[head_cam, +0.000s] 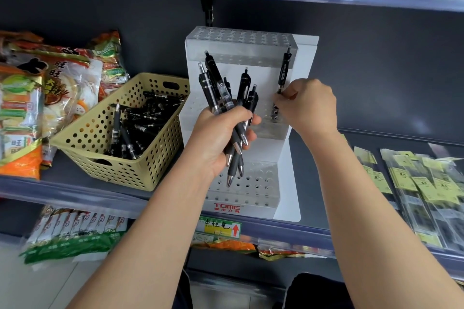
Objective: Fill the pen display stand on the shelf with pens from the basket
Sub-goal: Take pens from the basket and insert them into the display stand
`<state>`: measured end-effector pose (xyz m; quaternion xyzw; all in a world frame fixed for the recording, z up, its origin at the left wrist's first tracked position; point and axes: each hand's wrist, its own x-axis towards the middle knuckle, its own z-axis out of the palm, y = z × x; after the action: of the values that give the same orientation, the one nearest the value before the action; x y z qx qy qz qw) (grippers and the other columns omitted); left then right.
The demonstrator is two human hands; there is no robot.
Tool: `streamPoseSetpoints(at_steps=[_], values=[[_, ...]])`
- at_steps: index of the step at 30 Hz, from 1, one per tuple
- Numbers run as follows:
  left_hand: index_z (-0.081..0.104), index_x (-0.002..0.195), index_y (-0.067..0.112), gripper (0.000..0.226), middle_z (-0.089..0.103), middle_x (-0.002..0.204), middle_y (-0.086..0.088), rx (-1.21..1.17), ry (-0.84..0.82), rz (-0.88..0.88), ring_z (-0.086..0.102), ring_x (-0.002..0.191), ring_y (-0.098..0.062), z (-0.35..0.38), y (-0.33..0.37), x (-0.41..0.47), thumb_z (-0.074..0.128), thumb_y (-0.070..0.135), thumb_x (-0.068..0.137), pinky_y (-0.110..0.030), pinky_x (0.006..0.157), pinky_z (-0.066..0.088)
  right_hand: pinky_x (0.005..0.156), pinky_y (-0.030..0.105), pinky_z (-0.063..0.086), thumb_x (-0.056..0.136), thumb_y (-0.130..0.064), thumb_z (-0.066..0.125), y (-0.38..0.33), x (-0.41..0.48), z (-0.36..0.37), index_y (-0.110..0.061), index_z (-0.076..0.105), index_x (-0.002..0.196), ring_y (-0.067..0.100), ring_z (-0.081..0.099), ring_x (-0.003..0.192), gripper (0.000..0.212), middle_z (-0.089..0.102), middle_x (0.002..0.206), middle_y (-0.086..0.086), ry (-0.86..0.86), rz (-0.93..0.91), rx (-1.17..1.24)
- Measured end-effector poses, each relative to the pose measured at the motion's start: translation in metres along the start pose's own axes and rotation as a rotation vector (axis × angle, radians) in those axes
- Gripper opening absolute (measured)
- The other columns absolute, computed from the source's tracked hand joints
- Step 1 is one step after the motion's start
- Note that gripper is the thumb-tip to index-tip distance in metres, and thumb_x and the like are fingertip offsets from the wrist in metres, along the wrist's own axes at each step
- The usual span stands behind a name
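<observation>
left grip: fingers and thumb curled tight round a bundle of pens, palm turned toward the camera.
bundle of pens: black barrels with silver tips, fanned out; clicker ends stick up above the left grip, tips point down below it; the bundle hangs in front of the stand's left half.
right grip: thumb and fingertips pinch the lower part of a single pen, the other fingers curled in, back of the hand toward the camera.
single pen: black, nearly upright, clicker end above the right grip; its lower end is at the holes of the middle tier just left of and under the fingers. How deep it sits, cannot tell.
pen display stand: white, with stepped clear perforated tiers and a red TOME logo on the front; it stands on the shelf directly behind both grips.
basket: tan, perforated, on the shelf just left of the left grip, beside the stand.
loose pens: black, piled in the basket, left of the left grip.
snack bags: well left of the left grip, beyond the basket.
price label: on the shelf edge below the stand, under the left forearm.
flat packets: yellow-labelled, on the shelf to the right of and below the right grip.
</observation>
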<state>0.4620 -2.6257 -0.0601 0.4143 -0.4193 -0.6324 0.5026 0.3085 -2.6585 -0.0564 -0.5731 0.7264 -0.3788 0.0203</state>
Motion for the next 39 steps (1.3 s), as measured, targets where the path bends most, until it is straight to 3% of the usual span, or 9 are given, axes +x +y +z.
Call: streamPoseSetpoints(at_steps=[7, 10, 14, 19, 23, 27, 29, 36, 39], values=[[0.06, 0.096, -0.005, 0.011, 0.073, 0.08, -0.012, -0.058, -0.002, 0.026, 0.062, 0.05, -0.017, 0.004, 0.001, -0.001, 0.061, -0.001, 0.086, -0.021, 0.044, 0.047, 0.06, 0.027, 0.039, 0.082, -0.032, 0.064, -0.01, 0.001, -0.018, -0.011, 0.062, 0.078, 0.023, 0.057, 0.07, 0.021, 0.063, 0.073, 0.003, 0.026, 0.02, 0.11], [0.057, 0.11, -0.01, 0.027, 0.073, 0.087, -0.017, -0.098, 0.037, 0.024, 0.063, 0.051, -0.019, 0.004, 0.001, -0.001, 0.062, 0.001, 0.086, -0.022, 0.045, 0.047, 0.048, 0.021, 0.039, 0.086, -0.035, 0.066, -0.026, -0.005, -0.032, -0.014, 0.07, 0.07, 0.008, 0.048, 0.046, 0.027, 0.065, 0.059, -0.001, -0.27, 0.036, 0.432], [0.061, 0.106, -0.005, 0.021, 0.073, 0.084, -0.015, -0.101, 0.028, 0.022, 0.064, 0.051, -0.019, 0.003, 0.001, -0.001, 0.062, 0.003, 0.087, -0.022, 0.046, 0.048, 0.043, 0.018, 0.031, 0.078, -0.025, 0.075, -0.032, -0.013, -0.033, -0.014, 0.069, 0.074, 0.009, 0.042, 0.048, 0.014, 0.065, 0.061, 0.003, -0.541, 0.095, 0.64], [0.061, 0.092, -0.002, 0.007, 0.073, 0.085, -0.016, -0.087, -0.026, -0.024, 0.062, 0.049, -0.021, -0.001, 0.002, -0.001, 0.059, 0.003, 0.088, -0.027, 0.049, 0.054, 0.043, 0.02, 0.037, 0.084, -0.022, 0.071, -0.032, -0.011, -0.029, -0.011, 0.067, 0.082, 0.01, 0.054, 0.046, 0.012, 0.067, 0.063, -0.002, -0.294, 0.204, 0.79], [0.064, 0.091, 0.001, 0.006, 0.073, 0.079, -0.01, 0.02, -0.026, -0.026, 0.059, 0.047, -0.018, -0.001, -0.002, 0.0, 0.059, 0.005, 0.088, -0.022, 0.045, 0.044, 0.041, 0.019, 0.039, 0.084, -0.027, 0.071, -0.031, -0.009, -0.027, -0.012, 0.066, 0.081, 0.01, 0.057, 0.044, 0.016, 0.065, 0.063, -0.002, -0.128, 0.198, 0.839], [0.065, 0.084, 0.005, 0.006, 0.072, 0.076, -0.011, -0.063, 0.003, 0.007, 0.055, 0.046, -0.019, -0.002, 0.001, 0.001, 0.06, 0.005, 0.088, -0.02, 0.041, 0.038, 0.049, 0.019, 0.043, 0.078, -0.014, 0.073, -0.029, -0.012, -0.028, -0.008, 0.068, 0.08, 0.013, 0.062, 0.053, 0.008, 0.068, 0.065, 0.004, -0.515, 0.149, 0.847], [0.066, 0.084, 0.006, 0.007, 0.072, 0.075, -0.01, -0.063, 0.0, 0.01, 0.057, 0.047, -0.019, -0.002, 0.001, 0.001, 0.06, 0.005, 0.088, -0.02, 0.041, 0.038, 0.053, 0.021, 0.045, 0.075, -0.008, 0.073, -0.029, -0.012, -0.027, -0.008, 0.067, 0.08, 0.016, 0.064, 0.056, 0.007, 0.067, 0.065, 0.005, -0.571, 0.148, 0.862], [0.061, 0.093, 0.006, 0.01, 0.074, 0.089, -0.011, -0.015, -0.027, -0.024, 0.059, 0.043, -0.019, -0.001, 0.002, -0.005, 0.062, 0.016, 0.089, -0.022, 0.043, 0.045, 0.055, 0.023, 0.053, 0.084, -0.003, 0.067, -0.032, -0.006, -0.031, -0.009, 0.064, 0.085, 0.012, 0.06, 0.052, 0.007, 0.063, 0.069, 0.005, -0.198, 0.136, 0.934], [0.061, 0.094, 0.008, 0.015, 0.072, 0.078, -0.009, 0.042, -0.013, 0.004, 0.054, 0.04, -0.017, -0.003, 0.002, -0.005, 0.064, 0.022, 0.089, -0.022, 0.041, 0.041, 0.064, 0.035, 0.058, 0.083, -0.009, 0.07, -0.029, -0.002, -0.025, -0.019, 0.064, 0.079, 0.018, 0.061, 0.056, 0.012, 0.066, 0.068, 0.003, -0.014, 0.075, 0.807]])
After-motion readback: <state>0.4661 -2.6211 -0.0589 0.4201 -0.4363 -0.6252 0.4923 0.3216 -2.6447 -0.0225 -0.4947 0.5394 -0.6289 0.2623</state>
